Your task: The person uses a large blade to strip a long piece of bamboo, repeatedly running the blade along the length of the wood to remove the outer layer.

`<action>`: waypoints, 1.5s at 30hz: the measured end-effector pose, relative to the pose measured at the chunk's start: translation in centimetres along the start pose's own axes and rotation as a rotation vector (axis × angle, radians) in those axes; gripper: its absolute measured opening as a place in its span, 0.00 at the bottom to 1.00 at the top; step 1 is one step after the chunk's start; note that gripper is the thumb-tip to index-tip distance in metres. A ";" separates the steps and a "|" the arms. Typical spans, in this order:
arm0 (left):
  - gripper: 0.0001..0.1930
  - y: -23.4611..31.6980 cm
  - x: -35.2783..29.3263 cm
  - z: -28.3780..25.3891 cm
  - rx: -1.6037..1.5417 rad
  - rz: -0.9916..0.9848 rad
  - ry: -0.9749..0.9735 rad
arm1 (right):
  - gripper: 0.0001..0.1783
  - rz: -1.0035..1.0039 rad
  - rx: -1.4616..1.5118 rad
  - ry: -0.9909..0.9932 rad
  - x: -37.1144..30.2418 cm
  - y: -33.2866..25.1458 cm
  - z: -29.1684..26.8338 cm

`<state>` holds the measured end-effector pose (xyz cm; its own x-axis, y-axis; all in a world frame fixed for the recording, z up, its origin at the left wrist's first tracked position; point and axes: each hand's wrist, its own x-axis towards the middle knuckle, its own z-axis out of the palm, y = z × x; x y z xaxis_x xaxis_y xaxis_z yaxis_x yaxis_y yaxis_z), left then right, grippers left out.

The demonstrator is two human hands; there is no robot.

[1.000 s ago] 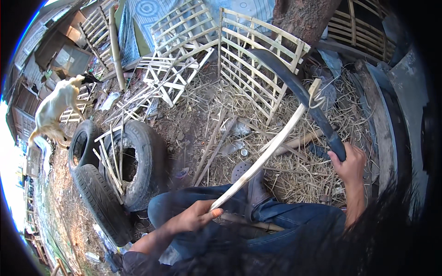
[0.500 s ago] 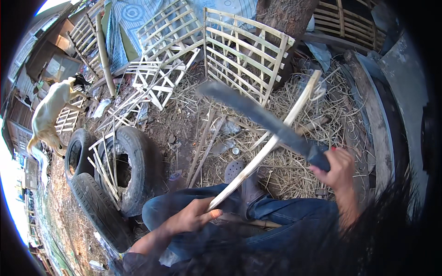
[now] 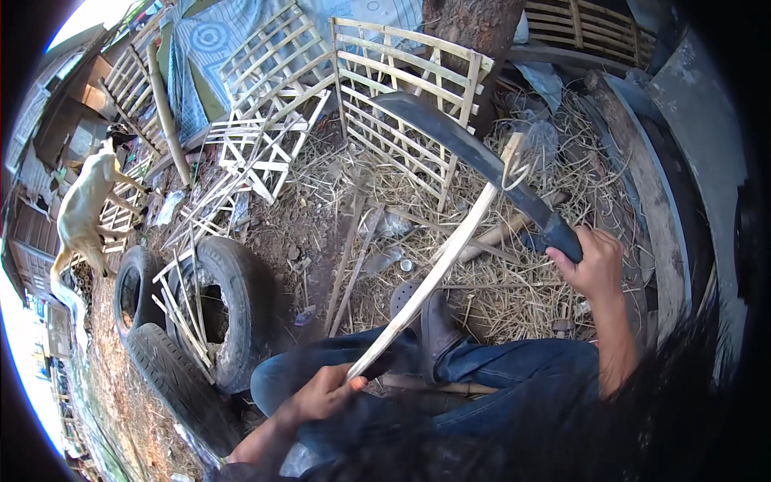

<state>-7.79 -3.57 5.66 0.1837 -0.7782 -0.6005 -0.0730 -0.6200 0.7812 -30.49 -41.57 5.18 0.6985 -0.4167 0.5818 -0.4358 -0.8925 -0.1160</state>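
My left hand [image 3: 325,391] is closed around the lower end of a pale bamboo strip [image 3: 434,279], which slants up and to the right over my legs. In my right hand [image 3: 593,261] is the black handle of a machete [image 3: 474,153]. Its broad, dark blade points up and to the left and crosses in front of the strip near the strip's upper end. A thin curled shaving [image 3: 518,171] stands beside the blade there. Something orange is wrapped around or sits on my left thumb.
Old tyres [image 3: 233,297] with thin sticks on them lie at the left. Woven bamboo lattice panels [image 3: 401,84] stand ahead by a tree trunk [image 3: 474,40]. A pale dog-like animal [image 3: 84,205] is at the far left. Shavings [image 3: 514,301] and a thick log [image 3: 642,185] lie right.
The machete blade has moved slightly up and right along the strip, and a curled shaving shows beside it. The strip's top has shifted left. The animal's legs have moved.
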 end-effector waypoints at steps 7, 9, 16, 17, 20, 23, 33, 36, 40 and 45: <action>0.20 0.4 0.9 -0.1 -0.015 -0.029 -0.010 | 0.22 0.354 0.556 -0.218 -0.7 -0.3 0.3; 0.20 0.6 1.1 0.2 0.013 0.074 0.039 | 0.25 0.331 0.597 -0.203 -0.9 -1.0 0.4; 0.21 0.9 -0.5 -0.4 0.072 0.037 0.102 | 0.27 -0.189 0.065 -0.010 0.7 -0.3 1.2; 0.22 1.0 -0.9 -0.5 0.036 0.056 0.087 | 0.26 -0.014 0.051 0.024 0.7 1.4 1.5; 0.22 -0.3 0.2 -1.0 0.022 0.041 0.063 | 0.25 -0.021 -0.019 0.013 -0.4 1.4 2.0; 0.26 -0.7 -0.1 -0.5 0.009 0.030 0.029 | 0.24 0.025 0.065 0.003 -0.1 -0.4 1.4; 0.27 0.7 -0.8 -0.9 0.085 0.047 0.011 | 0.24 -0.008 -0.006 0.038 0.2 2.6 0.8; 0.28 0.4 0.0 -1.0 0.087 0.046 0.037 | 0.22 0.039 0.048 -0.015 -0.1 0.4 1.8; 0.27 -1.6 0.5 0.5 0.031 0.180 0.084 | 0.22 0.009 0.041 0.006 0.0 1.0 0.6; 0.25 -0.4 1.0 0.1 0.097 0.158 0.074 | 0.22 0.180 0.135 -0.100 -1.3 1.4 0.8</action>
<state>-7.70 -4.11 4.69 0.2339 -0.8592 -0.4550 -0.1997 -0.5004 0.8424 -31.59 -42.37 3.63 0.6724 -0.5798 0.4601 -0.4831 -0.8147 -0.3208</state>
